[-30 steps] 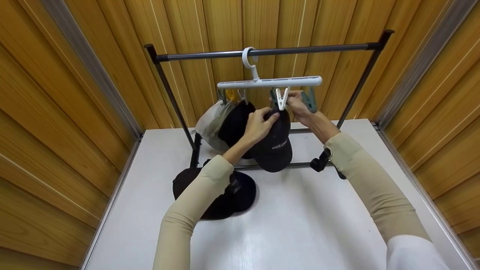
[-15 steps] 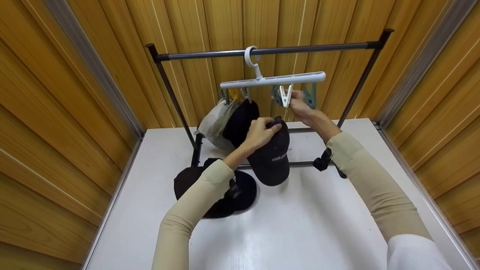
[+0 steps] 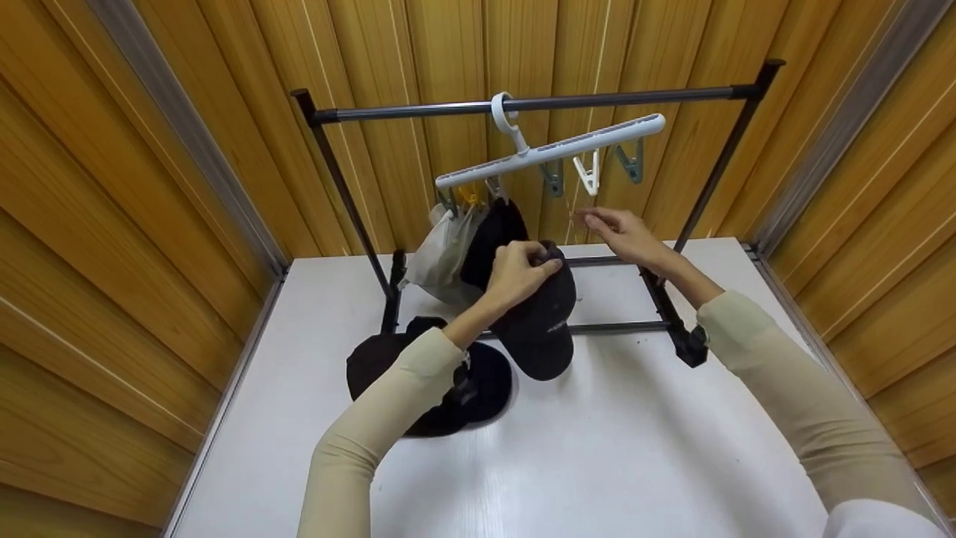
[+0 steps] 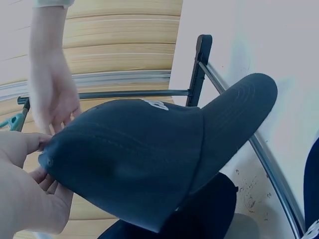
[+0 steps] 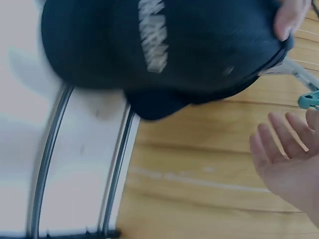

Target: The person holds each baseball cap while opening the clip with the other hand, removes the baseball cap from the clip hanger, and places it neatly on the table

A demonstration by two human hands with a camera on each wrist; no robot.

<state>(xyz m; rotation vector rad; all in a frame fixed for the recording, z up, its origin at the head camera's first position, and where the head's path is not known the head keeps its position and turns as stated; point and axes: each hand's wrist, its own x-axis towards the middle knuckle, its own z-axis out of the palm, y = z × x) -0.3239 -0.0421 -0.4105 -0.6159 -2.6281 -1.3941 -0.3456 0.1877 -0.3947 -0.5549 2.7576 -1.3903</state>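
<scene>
My left hand (image 3: 517,276) pinches the top of a dark baseball cap (image 4: 129,154) with pale lettering, its brim hanging down. The cap is off the clips, below the white clip hanger (image 3: 553,152). To its right, my right hand (image 3: 626,237) is in the air with relaxed fingers, holding nothing; the right wrist view shows its fingers spread beneath the cap. Above that hand dangle a white clip (image 3: 588,173) and two green clips, one of them the outer green clip (image 3: 631,161). A black cap (image 3: 497,235) and a pale cap (image 3: 441,258) hang from the left clips.
The hanger hooks over the rail (image 3: 418,109) of a dark metal rack standing on a white table (image 3: 582,456). Dark caps (image 3: 485,381) lie on the table at front left, under my left forearm. Wood-panelled walls (image 3: 119,246) enclose the table on three sides.
The cap came away from the clips and moved down in my left hand. My right hand left the clips and dropped lower. The hanger now tilts, right end up.
</scene>
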